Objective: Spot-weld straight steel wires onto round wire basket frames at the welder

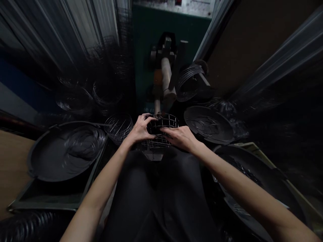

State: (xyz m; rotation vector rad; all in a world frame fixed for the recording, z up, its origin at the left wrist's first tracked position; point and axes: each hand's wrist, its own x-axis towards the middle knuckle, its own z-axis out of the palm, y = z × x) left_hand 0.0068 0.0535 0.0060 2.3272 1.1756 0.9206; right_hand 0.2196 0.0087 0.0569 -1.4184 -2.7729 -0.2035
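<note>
A round wire basket (173, 121) of thin metal grid sits in front of my lap, below the rods of a machine. My left hand (141, 129) is curled around its left side, thumb low and fingers over the upper rim. From the right, my right hand (181, 137) holds the near right side, its fingertips reaching toward the middle of the wires. A small metal plate (153, 155) shows just under the basket. Dim light hides the exact fingertip contact.
The machine's thick rod (166, 74) juts toward me from a green panel (143, 40). On the left, a black pan (47, 154) carries wire rings (84, 143). Another pan (209, 124) and a larger pan (275, 188) are on the right. A wire coil (188, 80) hangs beside the rod.
</note>
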